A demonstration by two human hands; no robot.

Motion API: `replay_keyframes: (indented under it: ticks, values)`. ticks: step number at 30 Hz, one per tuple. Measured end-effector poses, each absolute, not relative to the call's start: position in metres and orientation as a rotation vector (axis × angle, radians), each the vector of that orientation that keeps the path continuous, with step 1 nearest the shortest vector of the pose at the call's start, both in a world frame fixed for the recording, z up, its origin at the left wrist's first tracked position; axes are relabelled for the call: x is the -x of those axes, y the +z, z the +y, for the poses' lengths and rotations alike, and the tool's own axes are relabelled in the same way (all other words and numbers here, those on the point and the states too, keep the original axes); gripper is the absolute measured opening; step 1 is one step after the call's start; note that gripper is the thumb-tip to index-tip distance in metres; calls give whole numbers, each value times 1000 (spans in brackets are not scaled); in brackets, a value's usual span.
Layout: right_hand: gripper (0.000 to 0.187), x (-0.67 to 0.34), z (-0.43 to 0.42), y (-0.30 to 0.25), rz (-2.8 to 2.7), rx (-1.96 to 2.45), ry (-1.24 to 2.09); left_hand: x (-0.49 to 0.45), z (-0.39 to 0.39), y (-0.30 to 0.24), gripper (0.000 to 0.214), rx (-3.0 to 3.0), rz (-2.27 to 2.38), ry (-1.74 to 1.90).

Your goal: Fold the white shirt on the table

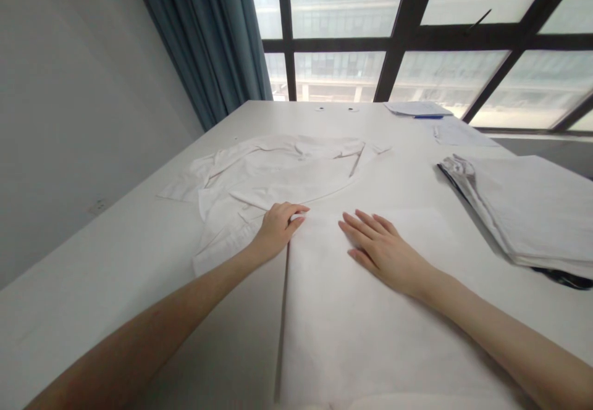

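Observation:
A white shirt (278, 175) lies spread across the white table (115, 274), its collar toward the window and its lower part folded flat toward me. My left hand (278, 228) rests on the folded edge near the middle, fingers curled over the cloth; whether it grips the fabric I cannot tell. My right hand (382, 246) lies flat on the folded panel just to the right, fingers together and stretched out, holding nothing.
A stack of folded white garments (523, 206) sits at the right side of the table. Papers (417, 108) and a blue pen (428, 117) lie at the far edge by the window. A blue curtain (208, 39) hangs at the back left.

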State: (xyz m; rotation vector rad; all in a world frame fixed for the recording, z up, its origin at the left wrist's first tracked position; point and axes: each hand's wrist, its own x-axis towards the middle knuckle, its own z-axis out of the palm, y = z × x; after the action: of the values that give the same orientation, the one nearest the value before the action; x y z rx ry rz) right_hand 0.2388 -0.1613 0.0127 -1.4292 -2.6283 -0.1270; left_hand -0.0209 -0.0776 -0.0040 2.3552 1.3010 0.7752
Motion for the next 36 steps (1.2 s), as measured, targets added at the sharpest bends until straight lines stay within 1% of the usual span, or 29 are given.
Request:
replay_keyframes:
  ticks: [9, 14, 18, 22, 27, 31, 34, 36]
  values:
    - [46, -241, -161, 14, -2569, 1383, -75, 19, -79, -3, 24, -2315, 1358, 743]
    - [41, -240, -162, 14, -2499, 1361, -43, 18, -84, 1, 22, -2294, 1246, 865]
    - [37, -243, -160, 14, -2350, 1345, 31, 19, -89, 8, 24, -2107, 1144, 985]
    - [35, -249, -153, 10, -2136, 1491, -18, 22, -88, 8, 26, -1872, 1053, 1058]
    - [37, -252, -146, 6, -2146, 1666, -89, 24, -82, 0, 28, -1731, 923, 1088]
    - [38, -263, -140, 18, -2190, 1703, 73, 24, -81, -2, 24, -1812, 915, 1127]
    - [37, -277, -136, 35, -2228, 1715, 278, 21, -85, 0, 20, -1986, 860, 1265]
    - [38, -284, -135, 48, -2296, 1674, 354, 19, -90, 1, 22, -2137, 779, 1366]
